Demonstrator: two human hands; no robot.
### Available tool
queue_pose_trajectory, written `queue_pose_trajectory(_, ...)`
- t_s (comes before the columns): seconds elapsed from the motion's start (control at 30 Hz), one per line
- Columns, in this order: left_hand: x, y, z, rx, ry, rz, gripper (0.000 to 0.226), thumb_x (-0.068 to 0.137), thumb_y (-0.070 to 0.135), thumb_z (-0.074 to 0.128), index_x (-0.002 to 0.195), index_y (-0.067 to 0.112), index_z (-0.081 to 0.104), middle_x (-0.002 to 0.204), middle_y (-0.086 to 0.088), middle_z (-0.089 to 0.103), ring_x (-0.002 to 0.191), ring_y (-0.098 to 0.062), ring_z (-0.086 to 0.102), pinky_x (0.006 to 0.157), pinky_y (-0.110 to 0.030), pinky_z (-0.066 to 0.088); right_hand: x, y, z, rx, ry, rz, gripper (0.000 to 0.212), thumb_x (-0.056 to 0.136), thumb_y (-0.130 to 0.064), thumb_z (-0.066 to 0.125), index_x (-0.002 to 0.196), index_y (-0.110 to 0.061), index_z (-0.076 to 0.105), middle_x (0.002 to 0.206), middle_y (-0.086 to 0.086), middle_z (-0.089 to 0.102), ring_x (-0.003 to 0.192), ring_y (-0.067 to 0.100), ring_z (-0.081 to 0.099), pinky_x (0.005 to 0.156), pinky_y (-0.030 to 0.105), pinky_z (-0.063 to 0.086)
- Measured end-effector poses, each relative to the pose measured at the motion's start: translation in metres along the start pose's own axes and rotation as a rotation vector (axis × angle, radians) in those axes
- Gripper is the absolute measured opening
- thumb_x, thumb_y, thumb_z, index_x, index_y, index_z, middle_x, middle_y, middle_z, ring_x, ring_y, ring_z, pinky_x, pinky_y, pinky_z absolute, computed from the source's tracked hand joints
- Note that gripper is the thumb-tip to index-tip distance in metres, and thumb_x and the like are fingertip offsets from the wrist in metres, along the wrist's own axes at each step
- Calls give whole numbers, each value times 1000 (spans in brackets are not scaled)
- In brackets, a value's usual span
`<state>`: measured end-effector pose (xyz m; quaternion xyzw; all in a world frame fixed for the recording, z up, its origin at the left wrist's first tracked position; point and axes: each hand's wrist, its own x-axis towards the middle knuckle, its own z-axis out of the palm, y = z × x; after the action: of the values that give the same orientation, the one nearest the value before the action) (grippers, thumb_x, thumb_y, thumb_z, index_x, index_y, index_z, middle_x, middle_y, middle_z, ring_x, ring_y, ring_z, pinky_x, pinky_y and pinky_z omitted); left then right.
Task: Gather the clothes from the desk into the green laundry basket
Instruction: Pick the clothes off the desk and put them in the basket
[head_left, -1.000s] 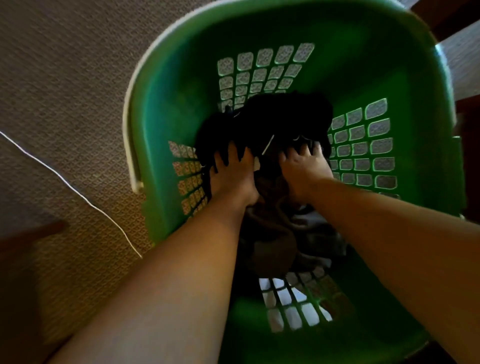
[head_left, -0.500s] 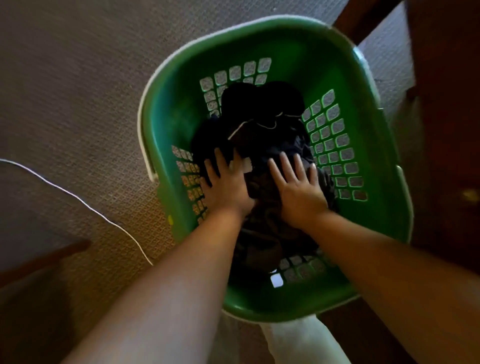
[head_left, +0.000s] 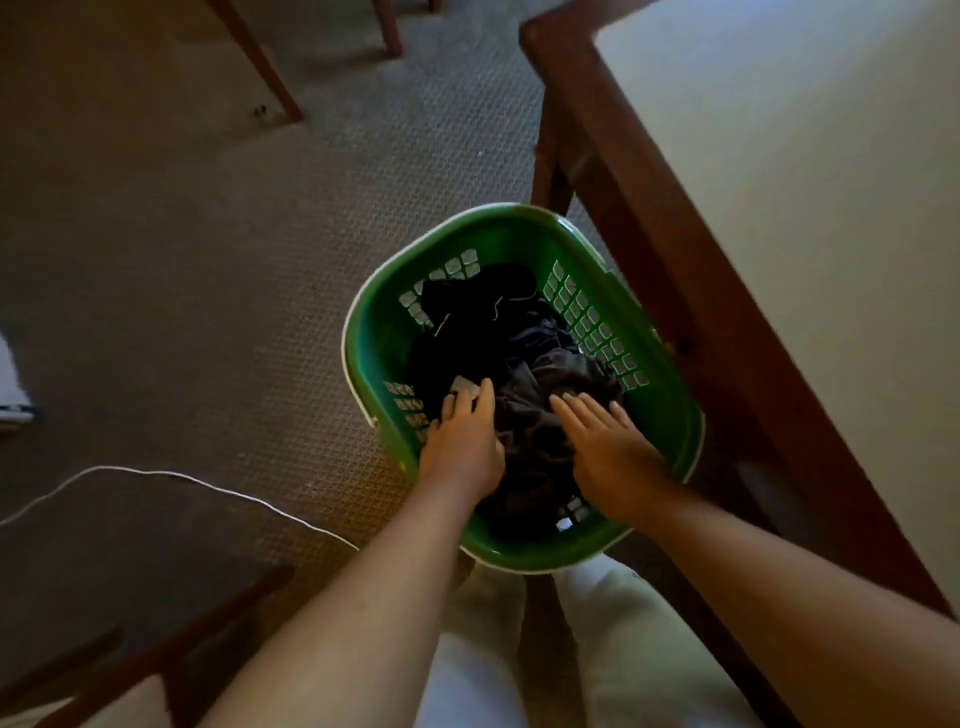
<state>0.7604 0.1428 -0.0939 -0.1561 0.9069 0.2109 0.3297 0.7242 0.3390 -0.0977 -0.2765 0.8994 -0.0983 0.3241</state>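
Note:
The green laundry basket (head_left: 387, 332) stands on the carpet beside the desk (head_left: 779, 171). Dark clothes (head_left: 519, 353) fill it, black ones at the far end and a grey-brown garment nearer me. My left hand (head_left: 464, 441) rests on the near left of the pile, fingers spread beside a small white tag (head_left: 464, 385). My right hand (head_left: 608, 447) hovers flat over the near right of the pile, fingers apart, holding nothing. The visible desk top is pale and bare.
The desk's dark wooden frame and leg (head_left: 550, 171) run close along the basket's right side. A white cable (head_left: 171, 475) crosses the carpet at the left. Chair legs (head_left: 260, 67) stand at the top left, and another wooden chair (head_left: 130, 670) at the bottom left.
My head has risen, so the basket looks smaller and the desk has come into view. Both hands have eased back from the pile toward the basket's near end.

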Motion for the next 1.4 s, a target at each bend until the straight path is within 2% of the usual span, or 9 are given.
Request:
queue_pose_trajectory(0.17,-32,12,-50,-18,40,70,76,104,18,50,165,22,5,172,-5,9,159,-26,8,126,-49,24,-30,-31,-40,292,68,99,69,103,-19,43,163,-22,7,169,0,15,156,13,1,123,31,-4)
queue_pose_trajectory(0.2,-35,13,-58,-19,42,87,76,104,19,50,165,21,5,172,-5,10,159,-26,11,126,-48,24,-36,-37,-45,341,76,123,68,105,-21,43,163,-21,8,169,0,14,156,13,2,123,30,-2)
queue_pose_trajectory(0.3,-41,8,-81,-30,47,163,74,103,20,50,164,21,9,171,-6,15,155,-25,24,124,-45,30,-52,-56,-61,437,106,225,69,104,-27,48,162,-26,11,168,-2,15,155,16,15,125,37,19)
queue_pose_trajectory(0.4,-50,-4,-103,-26,29,279,69,103,19,49,164,19,16,169,-4,21,150,-21,34,121,-34,30,-64,-79,-71,472,192,321,69,103,-31,50,162,-23,14,168,-1,20,155,14,12,124,34,17)
queue_pose_trajectory(0.5,-50,-15,-123,39,12,433,69,102,23,51,163,18,20,168,-2,26,149,-18,35,118,-29,31,-76,-109,-75,585,335,444,68,104,-33,50,162,-22,17,167,0,23,154,14,16,125,33,17)
queue_pose_trajectory(0.8,-70,-14,-180,291,-54,714,76,100,28,52,165,24,13,171,1,19,154,-19,28,122,-39,33,-110,-180,-66,840,557,636,64,105,-34,49,161,-24,20,166,-1,25,153,17,20,124,38,23)
queue_pose_trajectory(0.93,-84,-5,-186,356,-47,762,76,101,28,53,165,27,11,171,3,17,153,-20,31,119,-41,38,-127,-194,-58,877,624,669,62,105,-31,49,161,-22,23,165,-2,28,152,15,23,123,34,24)
queue_pose_trajectory(1.1,-96,-1,-185,379,-48,778,76,101,31,53,165,28,12,170,5,20,149,-20,38,110,-36,43,-151,-201,-46,932,675,699,62,104,-31,51,160,-23,26,163,-3,32,150,14,29,120,36,31)
queue_pose_trajectory(1.4,-88,-13,-187,381,-64,780,75,101,30,54,165,22,16,169,4,25,147,-20,40,107,-32,41,-152,-209,-31,978,712,777,60,104,-29,51,159,-21,29,162,-2,35,148,15,32,119,32,30)
